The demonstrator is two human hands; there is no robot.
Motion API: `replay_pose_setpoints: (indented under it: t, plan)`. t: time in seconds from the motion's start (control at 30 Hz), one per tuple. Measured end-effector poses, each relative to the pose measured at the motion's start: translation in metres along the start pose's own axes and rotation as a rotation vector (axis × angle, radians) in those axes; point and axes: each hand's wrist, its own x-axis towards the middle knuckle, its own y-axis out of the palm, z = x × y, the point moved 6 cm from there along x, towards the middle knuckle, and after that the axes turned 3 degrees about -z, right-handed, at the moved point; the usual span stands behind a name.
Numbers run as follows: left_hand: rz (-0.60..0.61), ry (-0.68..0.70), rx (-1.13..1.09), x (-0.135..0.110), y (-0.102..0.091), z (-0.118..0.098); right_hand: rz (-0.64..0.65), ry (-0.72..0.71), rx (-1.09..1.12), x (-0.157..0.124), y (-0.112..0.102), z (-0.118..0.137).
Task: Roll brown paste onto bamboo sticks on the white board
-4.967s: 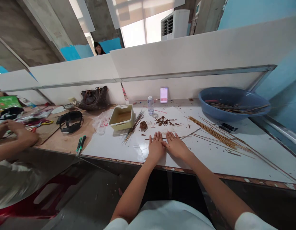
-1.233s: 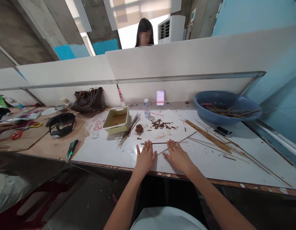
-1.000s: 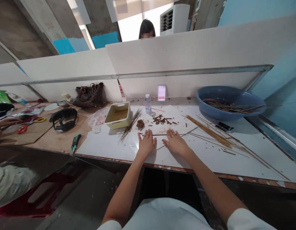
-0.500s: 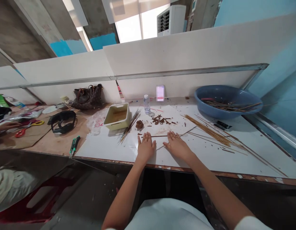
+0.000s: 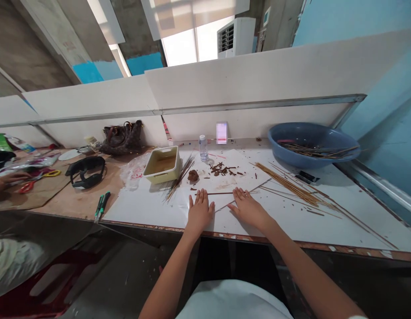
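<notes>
My left hand [image 5: 200,210] lies palm down on the white work surface [image 5: 152,208], its fingers stretched out over one end of a thin brown stick [image 5: 220,193]. Over the stick's other end my right hand [image 5: 247,206] rests just as flat, thumb pointing inward. Between the two hands the middle of the stick shows, lying crosswise. A thin grey stick or strip [image 5: 223,206] runs slantwise beneath the right hand. Beyond the left fingertips sits a lump of brown paste [image 5: 193,176]; scattered brown pieces [image 5: 222,169] lie farther back.
A yellowish tub [image 5: 164,178] of brownish liquid stands left, beside loose thin sticks [image 5: 180,179]. Behind are a water bottle [image 5: 203,148] and a phone [image 5: 222,133]. Rightward lie a stick bundle [image 5: 285,184] and a blue basin [image 5: 281,153]. Another person's hand [image 5: 13,177] is far left.
Both flat hands have slid slightly toward me, the brown stick staying under their fingers. The camera view has tilted up a little.
</notes>
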Motion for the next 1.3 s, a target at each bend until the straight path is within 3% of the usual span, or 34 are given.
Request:
replay_pose_setpoints:
  t: [0.1,0.27,0.5,0.7,0.93,1.17,1.3]
  plan:
    - [0.015,-0.013,0.005,-0.002,0.001,0.002,0.013,-0.007,0.005,-0.002,0.002,0.000]
    - [0.035,-0.040,-0.014,0.021,-0.013,-0.003,0.023,0.057,-0.003,0.021,-0.014,0.001]
    - [-0.020,-0.032,0.029,-0.009,-0.001,0.001,-0.037,-0.013,-0.010,-0.011,0.003,-0.001]
    - [-0.030,-0.087,0.014,0.019,-0.011,-0.004,-0.005,0.034,-0.065,0.016,-0.013,-0.001]
    - [-0.083,-0.102,0.006,-0.015,-0.006,0.004,-0.062,-0.024,-0.022,-0.014,0.011,-0.006]
    - [-0.006,-0.121,-0.015,0.012,-0.014,0.005,-0.036,0.004,-0.068,0.012,-0.002,-0.010]
    - [-0.053,-0.102,0.007,-0.006,-0.009,0.007,-0.090,-0.024,-0.044,-0.007,0.007,-0.008]
